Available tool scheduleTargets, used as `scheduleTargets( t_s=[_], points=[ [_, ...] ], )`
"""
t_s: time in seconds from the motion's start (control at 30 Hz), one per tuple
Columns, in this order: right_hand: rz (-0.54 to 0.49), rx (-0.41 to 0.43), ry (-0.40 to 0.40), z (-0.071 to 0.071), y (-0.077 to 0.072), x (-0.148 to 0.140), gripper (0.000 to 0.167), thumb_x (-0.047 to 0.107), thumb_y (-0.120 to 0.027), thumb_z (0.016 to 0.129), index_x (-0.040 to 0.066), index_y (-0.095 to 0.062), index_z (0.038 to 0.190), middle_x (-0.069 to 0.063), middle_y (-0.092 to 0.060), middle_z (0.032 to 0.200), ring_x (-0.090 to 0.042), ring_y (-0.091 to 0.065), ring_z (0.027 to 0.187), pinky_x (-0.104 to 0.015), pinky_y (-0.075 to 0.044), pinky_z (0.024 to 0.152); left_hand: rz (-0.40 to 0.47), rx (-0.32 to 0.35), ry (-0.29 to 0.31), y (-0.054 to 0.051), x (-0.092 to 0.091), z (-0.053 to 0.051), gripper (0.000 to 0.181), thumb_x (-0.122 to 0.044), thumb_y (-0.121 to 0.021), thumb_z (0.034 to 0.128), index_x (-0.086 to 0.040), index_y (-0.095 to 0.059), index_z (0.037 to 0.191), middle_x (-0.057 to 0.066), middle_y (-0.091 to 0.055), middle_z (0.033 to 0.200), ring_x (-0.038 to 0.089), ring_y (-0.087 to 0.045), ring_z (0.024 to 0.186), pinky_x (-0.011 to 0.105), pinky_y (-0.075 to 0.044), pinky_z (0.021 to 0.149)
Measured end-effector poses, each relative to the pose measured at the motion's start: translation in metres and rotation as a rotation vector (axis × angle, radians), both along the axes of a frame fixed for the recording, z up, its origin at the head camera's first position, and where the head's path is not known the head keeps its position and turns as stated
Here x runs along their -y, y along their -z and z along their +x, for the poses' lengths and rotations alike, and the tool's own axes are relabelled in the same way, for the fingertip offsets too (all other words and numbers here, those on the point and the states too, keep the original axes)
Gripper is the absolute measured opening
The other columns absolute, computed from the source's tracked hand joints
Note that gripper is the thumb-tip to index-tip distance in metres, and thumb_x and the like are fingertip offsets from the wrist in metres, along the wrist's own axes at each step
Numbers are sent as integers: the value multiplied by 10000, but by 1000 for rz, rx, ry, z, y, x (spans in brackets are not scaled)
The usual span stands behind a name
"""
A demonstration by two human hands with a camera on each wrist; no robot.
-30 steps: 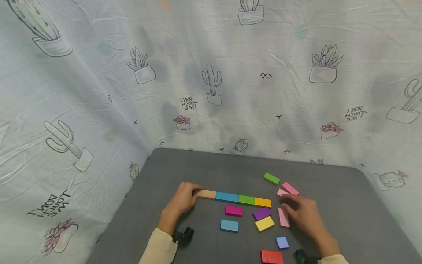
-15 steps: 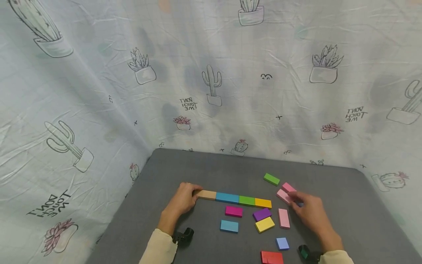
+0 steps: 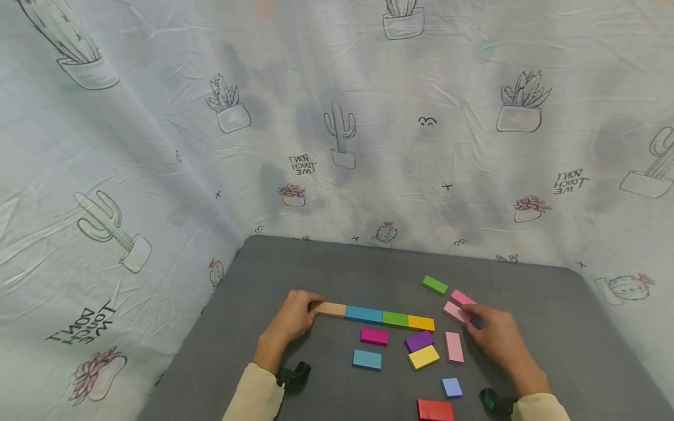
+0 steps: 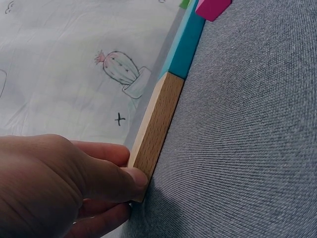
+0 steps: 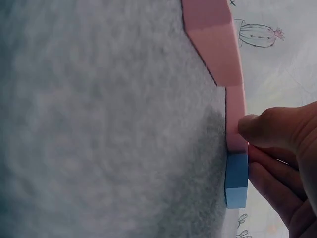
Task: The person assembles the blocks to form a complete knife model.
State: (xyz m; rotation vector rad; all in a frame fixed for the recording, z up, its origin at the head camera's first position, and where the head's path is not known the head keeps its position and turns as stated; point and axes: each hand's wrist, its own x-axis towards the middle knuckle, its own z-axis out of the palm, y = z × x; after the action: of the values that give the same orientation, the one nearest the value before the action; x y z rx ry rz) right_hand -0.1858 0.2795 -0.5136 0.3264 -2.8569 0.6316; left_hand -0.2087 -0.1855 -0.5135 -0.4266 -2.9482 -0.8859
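My left hand (image 3: 292, 316) grips the near end of a plain wooden block (image 4: 157, 126), thumb on one side and fingers on the other. That block begins a straight row: a blue block (image 3: 364, 314), a green block (image 3: 395, 319) and an orange-yellow block (image 3: 421, 323) follow, end to end. Over on the right, my right hand (image 3: 495, 333) pinches a light pink block (image 5: 236, 116) lying on the table. A darker pink block (image 3: 462, 297) lies just behind it. Beside the fingers stands a blue block (image 5: 237, 178), which the hand hides in the head view.
In front of the row lie a magenta block (image 3: 374, 336), another blue block (image 3: 367, 359), a purple block (image 3: 419, 340), a yellow block (image 3: 423, 357) and another pink block (image 3: 454, 348). Nearer are a periwinkle block (image 3: 451, 387) and a red block (image 3: 435, 410). A loose green block (image 3: 434, 285) lies behind.
My right hand has shifted a little to the right, uncovering more of the light pink block and the pink block nearer me. The left hand has stayed on the wooden block.
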Motion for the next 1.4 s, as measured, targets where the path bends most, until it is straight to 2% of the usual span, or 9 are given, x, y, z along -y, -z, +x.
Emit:
scheduleTargets(
  t_s=[0.17,0.43,0.6,0.77,0.97,1.4],
  points=[
    [53,-11,-34,-7,-1,1,328,-20,-866,852,-22,-809,1175,-171,-822,1064,-393,-784,976,-645,-617,910,-4,0,-5,-2,-1,0,287,62,-787,955,-52,-833,1214,133,-813,1180,360,-756,1123,517,-639,951],
    [-2,-17,-58,-3,-6,3,337,-23,-864,865,0,-817,1197,-163,-828,1092,-371,-782,984,-632,-630,901,-4,-7,7,-2,-1,2,283,69,-789,951,-45,-832,1206,143,-810,1170,359,-757,1102,508,-645,922],
    [10,57,-94,2,-6,4,336,11,-897,854,43,-827,1181,-99,-826,1082,-310,-774,975,-594,-641,885,-6,-17,11,-2,-2,2,281,73,-787,950,-35,-830,1206,144,-812,1167,356,-758,1096,512,-644,927],
    [16,123,-80,6,-3,4,361,43,-895,872,54,-812,1223,-96,-818,1131,-307,-761,1020,-611,-632,922,-8,-4,-1,-3,-1,2,280,59,-788,957,-53,-835,1210,131,-813,1178,353,-755,1117,521,-636,952],
    [-14,147,-80,11,-3,6,365,40,-888,885,72,-811,1240,-92,-817,1153,-283,-748,1016,-609,-632,928,-8,2,-3,-2,-1,2,283,44,-793,961,-66,-835,1218,122,-815,1178,346,-759,1110,512,-641,943],
    [-11,165,-96,16,-1,4,370,70,-893,896,86,-810,1256,-46,-819,1161,-230,-746,1006,-590,-635,936,-3,4,-9,-3,-1,2,285,46,-785,965,-73,-835,1219,126,-812,1182,348,-759,1119,517,-638,950]
  ],
)
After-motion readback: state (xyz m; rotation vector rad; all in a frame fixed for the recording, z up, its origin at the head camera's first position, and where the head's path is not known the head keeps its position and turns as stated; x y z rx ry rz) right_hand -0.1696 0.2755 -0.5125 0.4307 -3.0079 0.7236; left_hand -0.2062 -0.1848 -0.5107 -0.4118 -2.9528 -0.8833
